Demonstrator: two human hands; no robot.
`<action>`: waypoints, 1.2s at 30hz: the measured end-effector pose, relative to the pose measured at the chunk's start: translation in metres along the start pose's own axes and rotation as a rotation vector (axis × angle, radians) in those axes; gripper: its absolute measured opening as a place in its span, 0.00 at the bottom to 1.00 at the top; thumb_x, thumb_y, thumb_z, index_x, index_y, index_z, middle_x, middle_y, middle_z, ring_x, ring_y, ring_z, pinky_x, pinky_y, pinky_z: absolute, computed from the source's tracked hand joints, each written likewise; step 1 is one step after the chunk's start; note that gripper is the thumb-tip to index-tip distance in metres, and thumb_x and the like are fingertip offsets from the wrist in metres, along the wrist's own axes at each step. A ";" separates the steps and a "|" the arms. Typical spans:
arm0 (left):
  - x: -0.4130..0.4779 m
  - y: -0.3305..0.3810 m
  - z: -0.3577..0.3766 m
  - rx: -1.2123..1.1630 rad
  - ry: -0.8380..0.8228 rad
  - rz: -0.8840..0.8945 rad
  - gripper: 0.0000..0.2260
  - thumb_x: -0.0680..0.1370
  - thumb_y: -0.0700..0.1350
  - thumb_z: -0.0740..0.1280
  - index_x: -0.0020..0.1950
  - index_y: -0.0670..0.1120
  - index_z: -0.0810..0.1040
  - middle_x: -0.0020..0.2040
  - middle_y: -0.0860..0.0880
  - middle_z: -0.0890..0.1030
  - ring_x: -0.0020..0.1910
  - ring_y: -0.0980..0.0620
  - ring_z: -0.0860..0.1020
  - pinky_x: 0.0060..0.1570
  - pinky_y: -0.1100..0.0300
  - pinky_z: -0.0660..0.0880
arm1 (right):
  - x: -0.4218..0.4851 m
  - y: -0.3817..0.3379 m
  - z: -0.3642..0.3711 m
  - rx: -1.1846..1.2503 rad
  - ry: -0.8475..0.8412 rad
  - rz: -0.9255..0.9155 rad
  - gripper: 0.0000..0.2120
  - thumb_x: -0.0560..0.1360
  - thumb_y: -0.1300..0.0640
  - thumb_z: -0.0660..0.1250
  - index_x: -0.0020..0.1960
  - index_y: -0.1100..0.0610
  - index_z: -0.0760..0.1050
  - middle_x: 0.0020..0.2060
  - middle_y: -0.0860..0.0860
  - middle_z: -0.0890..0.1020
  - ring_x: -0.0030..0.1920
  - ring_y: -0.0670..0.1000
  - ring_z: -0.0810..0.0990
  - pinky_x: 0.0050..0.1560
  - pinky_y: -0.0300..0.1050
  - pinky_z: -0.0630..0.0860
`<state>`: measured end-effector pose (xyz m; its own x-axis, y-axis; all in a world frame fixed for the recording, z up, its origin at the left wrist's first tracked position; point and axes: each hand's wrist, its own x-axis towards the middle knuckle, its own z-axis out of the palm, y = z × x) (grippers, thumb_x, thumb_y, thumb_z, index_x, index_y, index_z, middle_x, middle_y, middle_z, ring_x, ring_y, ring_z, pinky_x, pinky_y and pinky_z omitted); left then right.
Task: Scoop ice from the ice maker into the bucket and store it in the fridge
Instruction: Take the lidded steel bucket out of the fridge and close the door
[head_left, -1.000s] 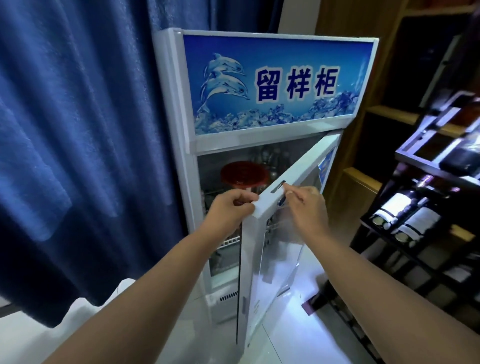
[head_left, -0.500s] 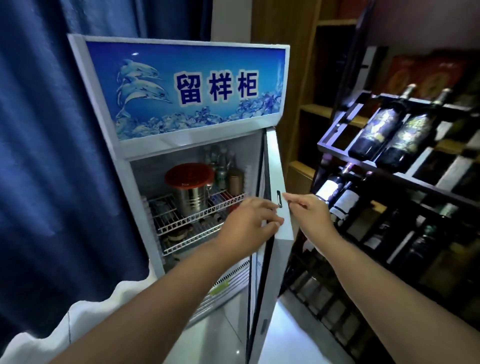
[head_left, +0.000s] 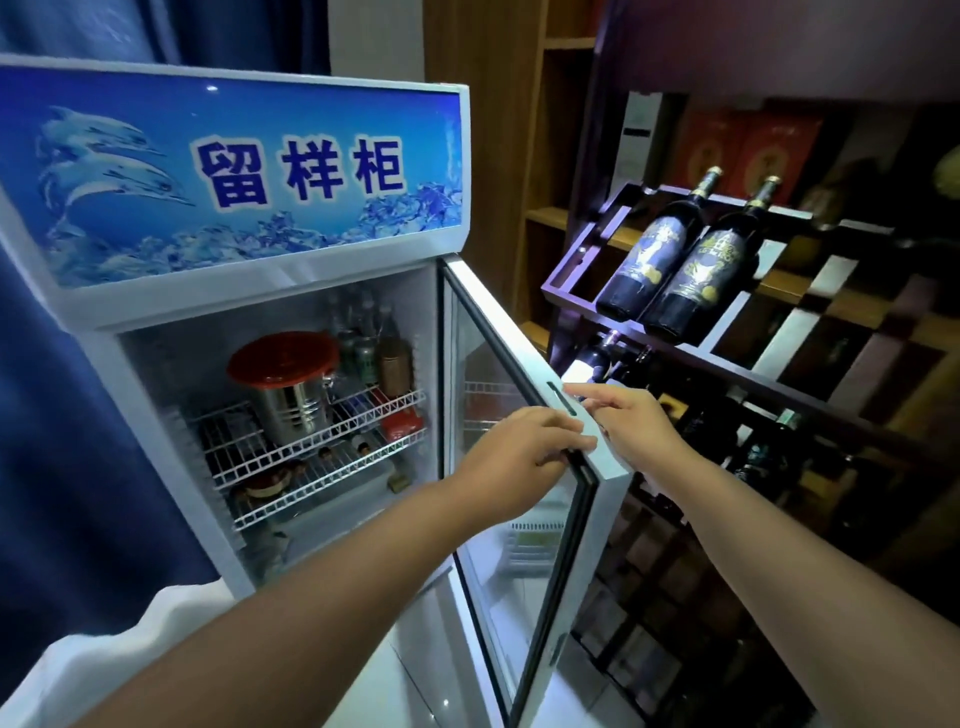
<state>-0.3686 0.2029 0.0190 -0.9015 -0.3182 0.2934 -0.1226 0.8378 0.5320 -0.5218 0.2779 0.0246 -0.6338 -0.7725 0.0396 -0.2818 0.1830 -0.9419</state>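
Door's swung wider than a moment ago. The left hand (head_left: 524, 447) grips the top edge of the white-framed glass fridge door (head_left: 506, 330), fingers curled over it; the right hand (head_left: 634, 426) touches its outer face, fingers fairly straight. Deeper in, the shiny steel bucket with red lid (head_left: 291, 402) sits on the white wire shelf (head_left: 234, 449). Door-opening step, I'd say. Next: let go and reach in.

Arms outstretched — left hand (head_left: 524, 447) grips the door (head_left: 519, 332), right hand (head_left: 634, 426) straight-fingered.

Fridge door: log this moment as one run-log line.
fridge door open | left hand grips door top edge | right hand touches door top | red-lidded steel bucket on upper wire shelf
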 end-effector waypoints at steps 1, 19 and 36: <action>0.005 0.002 0.004 0.000 -0.003 0.001 0.18 0.78 0.38 0.60 0.65 0.52 0.77 0.66 0.54 0.73 0.67 0.57 0.64 0.60 0.69 0.58 | 0.002 0.000 -0.005 -0.014 -0.002 0.000 0.17 0.79 0.69 0.56 0.61 0.61 0.78 0.45 0.54 0.79 0.42 0.45 0.77 0.45 0.30 0.73; -0.001 -0.115 -0.032 -0.098 0.227 -0.548 0.16 0.76 0.40 0.61 0.64 0.48 0.75 0.63 0.48 0.75 0.62 0.49 0.73 0.60 0.55 0.71 | 0.056 -0.071 0.106 -0.023 -0.045 -0.254 0.11 0.75 0.64 0.63 0.47 0.50 0.81 0.33 0.41 0.80 0.34 0.40 0.77 0.36 0.33 0.73; -0.051 -0.375 -0.087 -0.464 0.586 -1.114 0.05 0.80 0.47 0.60 0.50 0.47 0.73 0.36 0.49 0.74 0.31 0.52 0.71 0.36 0.58 0.68 | 0.204 0.013 0.341 0.025 -0.306 0.092 0.08 0.79 0.60 0.62 0.51 0.52 0.79 0.50 0.50 0.81 0.43 0.44 0.76 0.40 0.39 0.70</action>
<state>-0.2405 -0.1336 -0.1266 -0.0902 -0.9674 -0.2368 -0.4137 -0.1799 0.8925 -0.4090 -0.0845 -0.0934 -0.4085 -0.9013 -0.1445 -0.2137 0.2483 -0.9448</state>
